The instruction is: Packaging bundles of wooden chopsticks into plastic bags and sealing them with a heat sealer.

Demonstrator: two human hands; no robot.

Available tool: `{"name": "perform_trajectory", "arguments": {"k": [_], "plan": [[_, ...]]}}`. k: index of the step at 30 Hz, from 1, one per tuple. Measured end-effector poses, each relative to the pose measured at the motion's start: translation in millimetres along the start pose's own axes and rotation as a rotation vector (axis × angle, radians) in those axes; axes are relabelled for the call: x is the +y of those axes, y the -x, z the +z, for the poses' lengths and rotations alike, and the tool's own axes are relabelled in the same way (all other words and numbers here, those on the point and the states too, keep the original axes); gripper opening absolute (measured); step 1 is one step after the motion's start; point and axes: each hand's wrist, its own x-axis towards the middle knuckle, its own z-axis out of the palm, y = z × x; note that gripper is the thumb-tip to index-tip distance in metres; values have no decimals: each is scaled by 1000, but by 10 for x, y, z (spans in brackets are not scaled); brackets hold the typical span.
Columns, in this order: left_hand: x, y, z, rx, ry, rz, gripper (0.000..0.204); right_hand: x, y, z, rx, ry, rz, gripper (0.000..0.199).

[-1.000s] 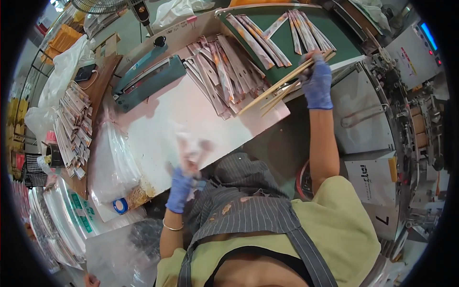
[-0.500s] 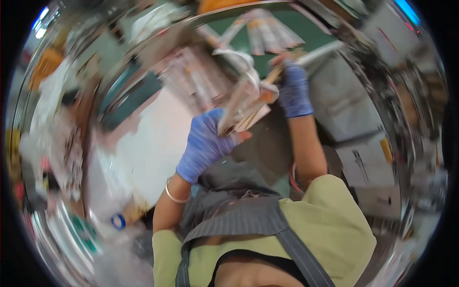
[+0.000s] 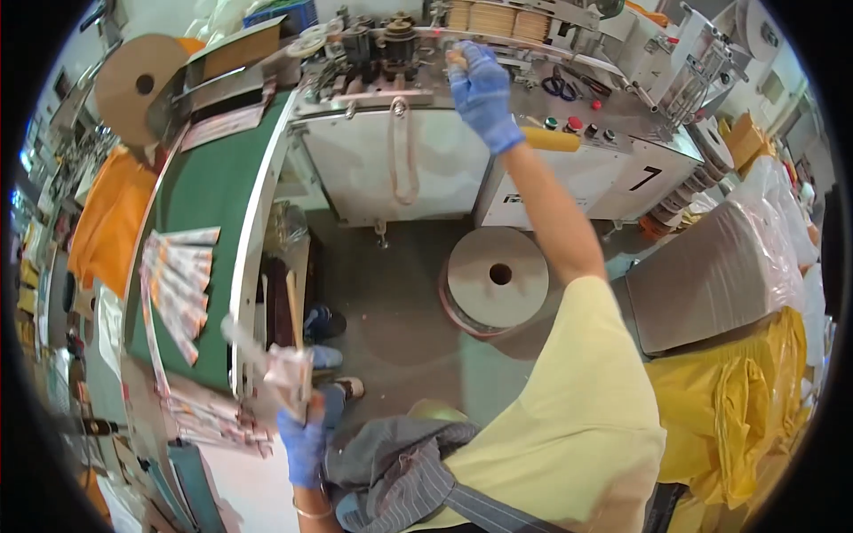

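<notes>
My left hand (image 3: 303, 449), in a blue glove with bare fingertips, is closed round a small bundle of printed wrapped packets (image 3: 289, 371). A thin wooden stick (image 3: 294, 306) pokes up from this bundle, and a whitish strip beside it is blurred. My right hand (image 3: 482, 96), gloved the same way, reaches far forward over the machine (image 3: 400, 84). Its fingers are curled together, and whatever they might hold is hidden. To the left, several printed wrapped packets (image 3: 182, 284) lie fanned out on a green conveyor belt (image 3: 200, 191).
Scissors (image 3: 558, 84) and push buttons (image 3: 575, 123) are on the machine top, near a yellow handle (image 3: 551, 139). A large reel (image 3: 498, 277) lies on the floor ahead. At right are a plastic-wrapped grey block (image 3: 711, 275) and yellow sacking (image 3: 737, 391). More packets (image 3: 213, 417) lie beyond the belt's near end.
The view has swung right, toward the machine. My right hand has left the bundle and stretched out to the machine. My left hand still holds the bundle, now lower left.
</notes>
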Motion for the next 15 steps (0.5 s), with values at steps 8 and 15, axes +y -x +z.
{"name": "perform_trajectory", "arguments": {"k": [8, 15], "plan": [[-1058, 364, -580, 245, 197, -211, 34, 2484, 422, 69, -724, 536, 275, 43], [-158, 200, -321, 232, 202, -316, 28, 1343, 305, 121, -621, 239, 33, 105]]}}
